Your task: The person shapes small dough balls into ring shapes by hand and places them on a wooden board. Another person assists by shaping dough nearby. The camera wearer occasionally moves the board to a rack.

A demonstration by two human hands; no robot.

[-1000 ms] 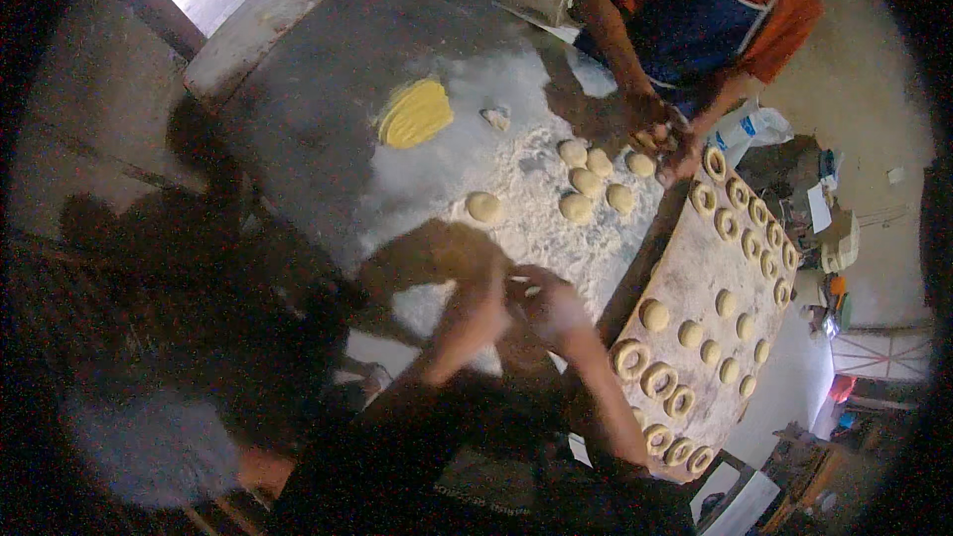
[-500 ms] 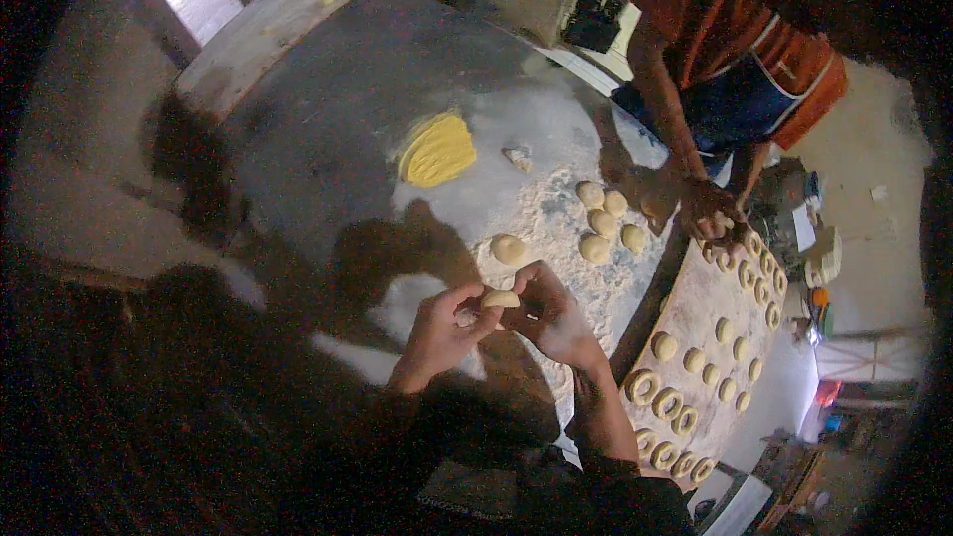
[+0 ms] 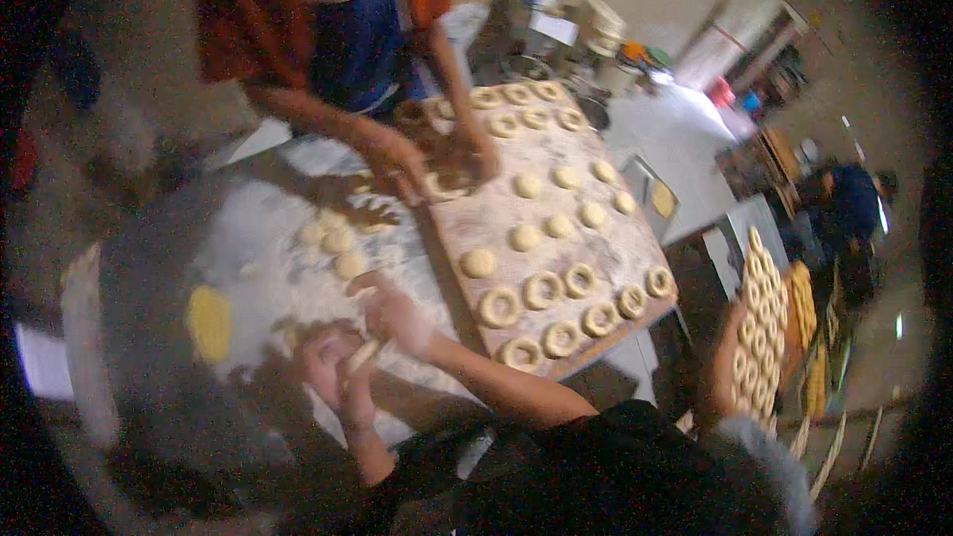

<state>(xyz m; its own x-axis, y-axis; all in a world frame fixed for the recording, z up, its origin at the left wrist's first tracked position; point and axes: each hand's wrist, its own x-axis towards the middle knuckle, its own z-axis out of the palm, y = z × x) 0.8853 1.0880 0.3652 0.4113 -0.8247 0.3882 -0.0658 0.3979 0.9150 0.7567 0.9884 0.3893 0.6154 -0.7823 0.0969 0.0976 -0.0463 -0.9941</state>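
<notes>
My left hand (image 3: 336,369) is closed around a small pale piece of dough (image 3: 365,353), which shows beside the thumb. Just to its right, my right hand (image 3: 399,320) is blurred, with its fingers stretched apart near that dough. Both are over the floured table (image 3: 283,199). Several dough balls (image 3: 338,240) lie beyond my hands, and a flat yellow mass (image 3: 209,324) is to their left.
A wooden board (image 3: 586,248) at right carries dough rings and balls. Across the table, a person in an orange top (image 3: 347,30) works dough at its edge. Another person's hand (image 3: 727,357) is beside a tray of dough rings (image 3: 759,328) at far right.
The view has swung right, so the board now sits near the middle. My right hand's fingers have spread from the dough, while my left keeps it. The tray at far right has come into view.
</notes>
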